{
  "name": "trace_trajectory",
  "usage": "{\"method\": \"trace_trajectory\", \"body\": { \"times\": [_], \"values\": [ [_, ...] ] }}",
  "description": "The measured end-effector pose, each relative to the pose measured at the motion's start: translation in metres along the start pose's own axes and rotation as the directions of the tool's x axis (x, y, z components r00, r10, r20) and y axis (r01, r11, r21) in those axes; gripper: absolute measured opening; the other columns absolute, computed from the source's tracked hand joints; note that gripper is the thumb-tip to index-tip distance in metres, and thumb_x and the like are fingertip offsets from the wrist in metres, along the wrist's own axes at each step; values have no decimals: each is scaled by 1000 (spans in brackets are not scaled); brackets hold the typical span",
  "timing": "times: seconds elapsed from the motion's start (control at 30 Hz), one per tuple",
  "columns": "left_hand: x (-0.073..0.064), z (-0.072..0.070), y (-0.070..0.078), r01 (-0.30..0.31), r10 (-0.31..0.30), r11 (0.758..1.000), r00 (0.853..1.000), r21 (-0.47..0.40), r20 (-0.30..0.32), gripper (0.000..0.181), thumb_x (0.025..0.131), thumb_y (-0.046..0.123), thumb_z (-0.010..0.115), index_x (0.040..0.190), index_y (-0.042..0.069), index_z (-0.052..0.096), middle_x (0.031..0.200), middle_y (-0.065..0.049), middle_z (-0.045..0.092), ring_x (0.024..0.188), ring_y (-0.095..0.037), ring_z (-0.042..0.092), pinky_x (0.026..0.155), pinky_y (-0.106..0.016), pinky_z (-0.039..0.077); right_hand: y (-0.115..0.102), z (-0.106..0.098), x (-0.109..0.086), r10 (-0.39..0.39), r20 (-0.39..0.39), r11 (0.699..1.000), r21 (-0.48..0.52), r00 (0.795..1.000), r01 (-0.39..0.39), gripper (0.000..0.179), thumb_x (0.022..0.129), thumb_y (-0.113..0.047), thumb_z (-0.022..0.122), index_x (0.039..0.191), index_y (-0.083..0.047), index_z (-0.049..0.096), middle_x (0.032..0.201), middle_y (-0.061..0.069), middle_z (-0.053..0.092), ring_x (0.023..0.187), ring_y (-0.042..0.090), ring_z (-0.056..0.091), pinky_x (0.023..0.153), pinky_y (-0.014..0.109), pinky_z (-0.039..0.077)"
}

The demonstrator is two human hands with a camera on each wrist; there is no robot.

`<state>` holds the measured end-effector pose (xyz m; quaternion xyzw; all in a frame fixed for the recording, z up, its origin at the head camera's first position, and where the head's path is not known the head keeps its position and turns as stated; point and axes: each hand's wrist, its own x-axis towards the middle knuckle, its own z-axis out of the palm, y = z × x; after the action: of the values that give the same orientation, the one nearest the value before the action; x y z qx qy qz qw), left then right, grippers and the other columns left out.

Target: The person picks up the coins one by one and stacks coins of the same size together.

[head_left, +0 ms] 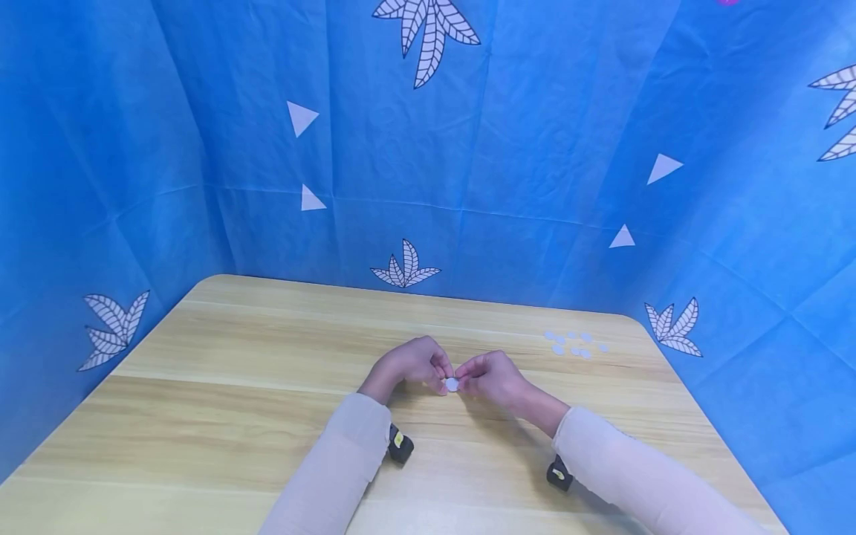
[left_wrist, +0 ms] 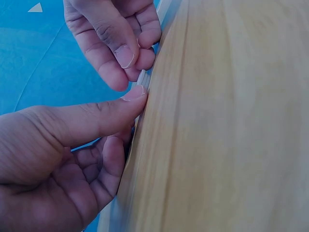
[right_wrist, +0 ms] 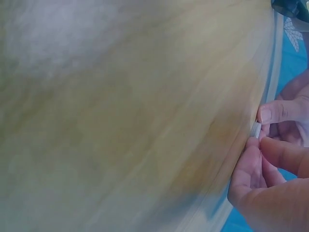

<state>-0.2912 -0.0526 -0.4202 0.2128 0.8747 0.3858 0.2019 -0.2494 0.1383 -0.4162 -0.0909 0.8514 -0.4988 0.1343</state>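
Small white round discs [head_left: 452, 384], pressed together edge-on in the left wrist view, sit between both hands just above the table. My left hand [head_left: 421, 362] pinches them, its thumb lying flat along one face. From the other side, my right hand [head_left: 493, 379] has its curled fingertips at the edge of the discs. The right wrist view shows that edge [right_wrist: 256, 129] between the left thumb and the right thumb and finger, which pinch at its lower end. How many discs are held is too small to tell.
Several more white discs [head_left: 558, 349] lie scattered at the back right of the wooden table [head_left: 234, 416]. A blue patterned cloth [head_left: 535, 148] hangs behind and along the sides. Black cameras [head_left: 400, 446] are strapped under both sleeved wrists.
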Motion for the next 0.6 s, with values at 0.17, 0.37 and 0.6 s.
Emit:
{"method": "trace_trajectory", "body": {
  "times": [0.17, 0.37, 0.6],
  "values": [
    [0, 0, -1, -1, 1, 1000, 1000, 1, -3, 25, 66, 9, 84, 87, 13, 71, 83, 1, 66, 81, -16, 57, 78, -32, 46, 0, -1, -1, -1, 7, 1000, 15, 1000, 1, 19, 81, 4, 68, 100, 7, 67, 88, 18, 69, 78, 23, 66, 67, 31, 53],
    [1, 0, 0, 0, 0, 1000, 1000, 6, -5, 25, 66, 8, 84, 86, 14, 71, 83, 2, 66, 81, -16, 58, 79, -32, 46, 11, -6, 4, -25, 51, 999, 40, 998, 23, 20, 81, 1, 68, 100, 4, 68, 88, 13, 70, 79, 20, 66, 70, 31, 53],
    [1, 2, -2, -3, 4, 1000, 1000, 13, -6, 24, 67, 10, 84, 86, 14, 71, 81, 3, 65, 80, -15, 56, 78, -32, 45, 13, -14, 0, -46, 79, 998, 49, 996, 42, 24, 81, 0, 69, 103, 5, 66, 92, 15, 70, 82, 23, 67, 72, 33, 54]
  ]
}}
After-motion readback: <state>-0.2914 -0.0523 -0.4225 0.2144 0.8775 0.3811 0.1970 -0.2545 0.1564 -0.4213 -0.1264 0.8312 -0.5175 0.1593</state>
